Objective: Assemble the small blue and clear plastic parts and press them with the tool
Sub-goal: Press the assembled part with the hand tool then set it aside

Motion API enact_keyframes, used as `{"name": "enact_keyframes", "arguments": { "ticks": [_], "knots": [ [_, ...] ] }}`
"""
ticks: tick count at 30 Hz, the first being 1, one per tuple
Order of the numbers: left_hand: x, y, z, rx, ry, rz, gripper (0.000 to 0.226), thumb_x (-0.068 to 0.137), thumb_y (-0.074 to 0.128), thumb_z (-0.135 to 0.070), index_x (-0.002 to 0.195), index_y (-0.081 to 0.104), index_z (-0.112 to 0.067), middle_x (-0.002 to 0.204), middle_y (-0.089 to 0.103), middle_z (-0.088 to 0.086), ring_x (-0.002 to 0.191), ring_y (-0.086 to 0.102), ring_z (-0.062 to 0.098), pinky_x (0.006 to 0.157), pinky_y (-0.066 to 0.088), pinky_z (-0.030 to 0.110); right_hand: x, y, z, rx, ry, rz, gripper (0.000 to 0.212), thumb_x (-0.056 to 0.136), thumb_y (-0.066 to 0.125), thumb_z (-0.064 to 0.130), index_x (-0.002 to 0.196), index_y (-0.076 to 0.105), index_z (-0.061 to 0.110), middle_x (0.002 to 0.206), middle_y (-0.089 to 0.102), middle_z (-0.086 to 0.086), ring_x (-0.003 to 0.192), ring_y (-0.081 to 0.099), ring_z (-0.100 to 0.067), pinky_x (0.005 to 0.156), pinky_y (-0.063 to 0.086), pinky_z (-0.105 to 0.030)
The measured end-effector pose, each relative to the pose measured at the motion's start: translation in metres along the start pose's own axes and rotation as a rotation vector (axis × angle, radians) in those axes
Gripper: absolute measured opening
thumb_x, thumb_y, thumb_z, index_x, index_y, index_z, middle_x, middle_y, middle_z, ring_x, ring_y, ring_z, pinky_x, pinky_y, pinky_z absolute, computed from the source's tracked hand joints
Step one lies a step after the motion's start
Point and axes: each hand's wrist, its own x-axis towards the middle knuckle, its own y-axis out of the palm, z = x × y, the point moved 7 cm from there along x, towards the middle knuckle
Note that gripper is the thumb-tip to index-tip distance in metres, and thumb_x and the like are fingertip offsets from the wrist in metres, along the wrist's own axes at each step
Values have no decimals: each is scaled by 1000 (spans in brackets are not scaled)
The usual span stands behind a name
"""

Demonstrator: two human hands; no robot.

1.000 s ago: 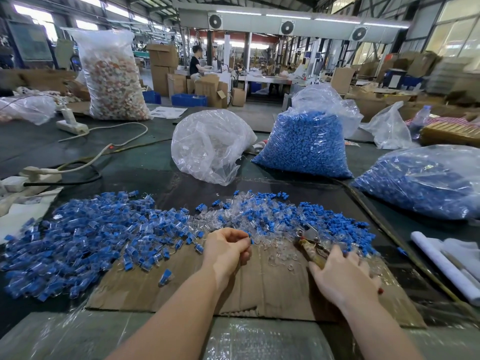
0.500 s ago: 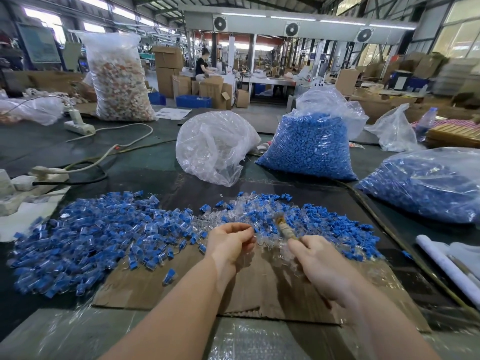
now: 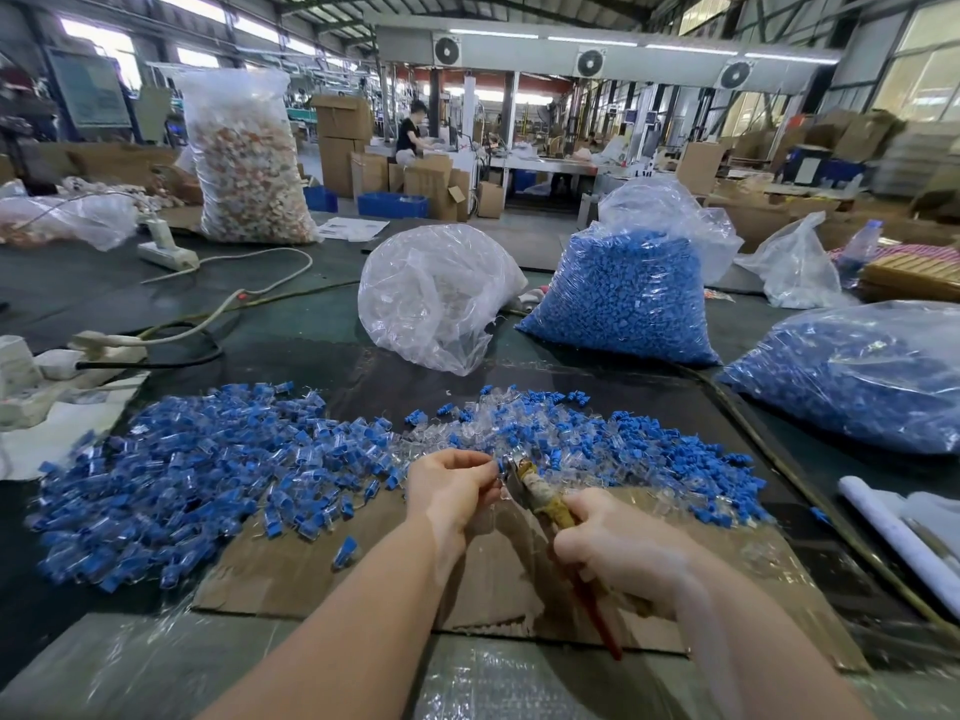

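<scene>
My left hand (image 3: pixel 451 485) pinches a small blue and clear part (image 3: pixel 500 467) at its fingertips, above the cardboard sheet (image 3: pixel 291 579). My right hand (image 3: pixel 618 556) grips the pliers (image 3: pixel 540 493) by their taped handles, and the jaws touch the held part. A big heap of joined blue and clear parts (image 3: pixel 171 475) lies to the left. A mixed pile of loose blue and clear parts (image 3: pixel 597 439) spreads behind my hands.
A clear bag of clear parts (image 3: pixel 431 298) and two bags of blue parts (image 3: pixel 623 293) (image 3: pixel 857 376) stand behind the piles. Power strips and cables (image 3: pixel 171 252) lie at the left, rolled white sheets (image 3: pixel 904 532) at the right. A person works far back.
My right hand lifted the pliers off the pile and swung them left until the jaws met the part in my left hand. My left hand stayed almost still.
</scene>
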Motion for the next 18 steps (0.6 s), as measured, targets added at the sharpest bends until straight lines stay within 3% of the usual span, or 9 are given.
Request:
{"name": "enact_keyframes", "arguments": {
  "ticks": [5,9,13,18],
  "knots": [
    [3,-1,3,-27,5,-54,10,80,66,4,79,68,-5,69,67,11,49,62,11,51,51,25,-1,2,9,12,-13,21,14,86,44,3,81,49,15,70,54,0,43,51,-2,34,31,-10],
    [7,-1,2,-44,-8,-60,12,80,65,6,78,68,-5,73,68,12,53,65,13,48,50,21,4,-1,9,-46,-10,4,11,84,45,8,89,50,17,82,54,0,62,48,-10,48,36,-21],
    [7,-1,3,-85,-24,-47,15,80,63,8,74,67,-5,70,68,12,51,65,13,46,50,20,4,-2,12,-56,-28,17,14,85,45,9,94,52,15,84,55,-3,65,49,-14,48,34,-22],
    [4,-1,4,-88,-18,-74,15,80,64,7,73,66,-6,68,68,12,48,61,11,46,49,22,5,-1,14,-96,-58,-12,14,86,41,6,80,46,17,71,49,-1,47,39,-8,34,27,-14]
  ]
}}
